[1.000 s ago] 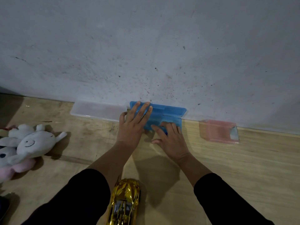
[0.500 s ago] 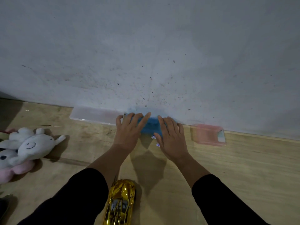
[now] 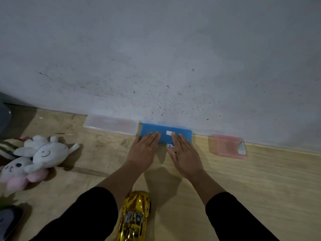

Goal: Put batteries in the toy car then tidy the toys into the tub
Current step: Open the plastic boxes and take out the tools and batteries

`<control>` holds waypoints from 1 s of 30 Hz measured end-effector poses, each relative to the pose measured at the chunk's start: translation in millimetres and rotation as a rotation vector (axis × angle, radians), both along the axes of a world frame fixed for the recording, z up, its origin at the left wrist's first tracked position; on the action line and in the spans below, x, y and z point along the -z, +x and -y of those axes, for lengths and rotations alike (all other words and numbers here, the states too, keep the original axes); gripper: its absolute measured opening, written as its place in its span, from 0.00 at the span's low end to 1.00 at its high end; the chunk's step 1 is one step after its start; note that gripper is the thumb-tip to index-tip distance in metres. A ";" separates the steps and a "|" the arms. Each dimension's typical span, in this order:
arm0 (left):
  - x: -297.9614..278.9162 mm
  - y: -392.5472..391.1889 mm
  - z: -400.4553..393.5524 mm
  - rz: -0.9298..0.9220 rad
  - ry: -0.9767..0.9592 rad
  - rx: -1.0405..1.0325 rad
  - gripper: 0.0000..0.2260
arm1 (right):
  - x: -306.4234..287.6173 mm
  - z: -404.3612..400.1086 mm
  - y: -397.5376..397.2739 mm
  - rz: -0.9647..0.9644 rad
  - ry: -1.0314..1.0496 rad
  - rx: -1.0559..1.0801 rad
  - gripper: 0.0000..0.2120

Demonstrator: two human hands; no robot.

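Blue box (image 3: 165,133) lid now seen closed, white label unreadable; left hand (image 3: 145,151) and right hand (image 3: 185,156) laid flat, fingers together, tips touching box.

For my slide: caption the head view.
Both hands rest flat on a blue plastic box by the wall.

Glossy gold car (image 3: 134,216), matt wood floor (image 3: 260,180), plush toys (image 3: 40,157)
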State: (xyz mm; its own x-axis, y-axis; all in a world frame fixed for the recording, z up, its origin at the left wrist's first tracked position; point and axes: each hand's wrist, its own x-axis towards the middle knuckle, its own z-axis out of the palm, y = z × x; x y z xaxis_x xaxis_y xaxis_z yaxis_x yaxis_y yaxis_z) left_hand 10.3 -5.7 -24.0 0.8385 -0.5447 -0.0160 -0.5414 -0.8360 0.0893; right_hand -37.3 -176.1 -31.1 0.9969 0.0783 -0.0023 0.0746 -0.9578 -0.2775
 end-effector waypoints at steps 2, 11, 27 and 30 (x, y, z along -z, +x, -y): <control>-3.2 -1.4 -0.6 -0.098 0.055 -0.023 0.25 | -4.8 -1.0 0.3 -0.044 0.035 0.005 0.38; -27.2 0.6 -23.9 -0.159 0.218 -0.033 0.27 | -21.0 -6.2 15.7 -0.018 -0.123 -0.024 0.26; -39.2 59.7 -170.0 -0.161 0.175 -0.217 0.23 | -32.2 -160.2 59.0 0.128 -0.243 -0.197 0.26; -29.3 70.9 -182.4 -0.168 0.129 -0.200 0.23 | -20.5 -185.8 67.7 0.070 -0.249 -0.155 0.26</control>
